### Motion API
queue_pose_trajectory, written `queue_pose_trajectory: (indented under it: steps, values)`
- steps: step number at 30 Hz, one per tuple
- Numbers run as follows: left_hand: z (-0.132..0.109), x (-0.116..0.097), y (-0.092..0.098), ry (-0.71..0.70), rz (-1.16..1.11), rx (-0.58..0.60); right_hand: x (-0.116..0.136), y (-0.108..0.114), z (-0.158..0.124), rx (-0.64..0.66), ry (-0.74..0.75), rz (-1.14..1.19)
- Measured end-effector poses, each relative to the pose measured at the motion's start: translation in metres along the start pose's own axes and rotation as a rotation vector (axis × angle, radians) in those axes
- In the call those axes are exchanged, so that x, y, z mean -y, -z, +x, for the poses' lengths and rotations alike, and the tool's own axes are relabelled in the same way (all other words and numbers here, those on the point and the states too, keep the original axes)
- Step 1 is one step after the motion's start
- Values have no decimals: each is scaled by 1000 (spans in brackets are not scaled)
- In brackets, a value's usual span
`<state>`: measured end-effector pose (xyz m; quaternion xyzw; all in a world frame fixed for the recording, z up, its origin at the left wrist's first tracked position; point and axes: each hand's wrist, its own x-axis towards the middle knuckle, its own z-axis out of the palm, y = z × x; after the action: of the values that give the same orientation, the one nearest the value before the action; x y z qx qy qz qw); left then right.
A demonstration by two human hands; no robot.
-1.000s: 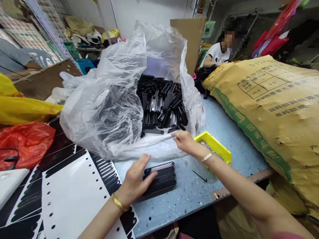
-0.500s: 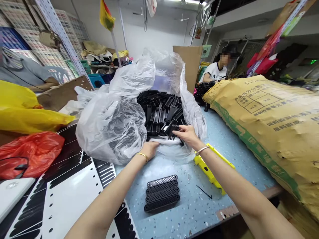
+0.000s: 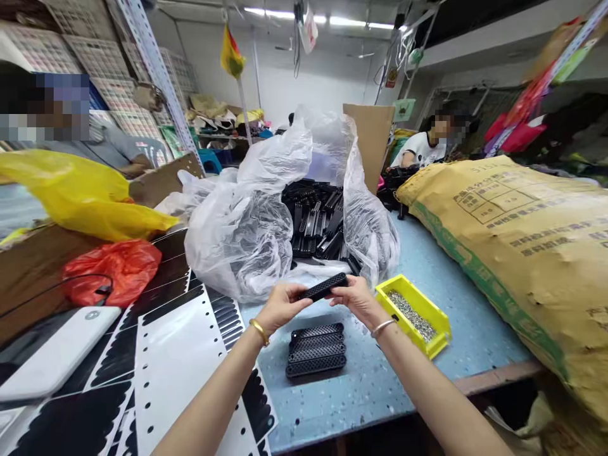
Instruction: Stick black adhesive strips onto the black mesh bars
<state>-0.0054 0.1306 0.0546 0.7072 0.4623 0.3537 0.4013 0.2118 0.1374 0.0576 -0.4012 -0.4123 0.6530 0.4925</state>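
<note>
A black patterned strip [image 3: 323, 288] is held in the air between both hands. My left hand [image 3: 285, 305] pinches its left end, and my right hand [image 3: 355, 297] grips its right end. Just below, several similar black strips [image 3: 316, 349] lie side by side on the blue speckled table [image 3: 332, 405]. Behind my hands, a clear plastic bag [image 3: 237, 240] lies open, with many loose black pieces [image 3: 316, 218] inside. To the right of my right hand is a yellow bin [image 3: 439, 345] holding small metal parts [image 3: 412, 315].
A large yellow sack [image 3: 513, 228] covers the right side. At the left lie black-and-white sheets [image 3: 180, 367], a white device [image 3: 61, 354], a red bag [image 3: 114, 272] and a yellow bag [image 3: 90, 196]. One person [image 3: 420, 149] sits at the back right, another [image 3: 104, 149] at the left.
Both hands have moved back from the bag, and the left hand now also holds a black strip. The yellow bin with metal parts shows fully. The view has shifted.
</note>
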Motion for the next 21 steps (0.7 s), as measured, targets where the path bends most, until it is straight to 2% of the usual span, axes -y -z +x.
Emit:
queue_pose_trajectory:
  steps: [1, 3, 6, 8, 13, 17, 21]
  values:
    - [-8, 1, 1, 10, -1, -6, -5, 0, -1, 12, -14, -54]
    - [-18, 6, 2, 42, 147, -13, -14, 4, -2, 2, -8, -288]
    - [-22, 12, 3, 68, 362, 44, -25, 14, -5, -61, 39, -659]
    - [-22, 16, 2, 78, 397, 77, -29, 20, -8, -66, 43, -777]
    - [-23, 28, 0, 115, 323, 43, -27, 30, -11, -79, 79, -898]
    - [-30, 36, 0, 139, 219, -17, -29, 32, -9, -106, 94, -871]
    - [-42, 38, -4, 143, 72, -25, -39, 28, -15, -69, 67, -808]
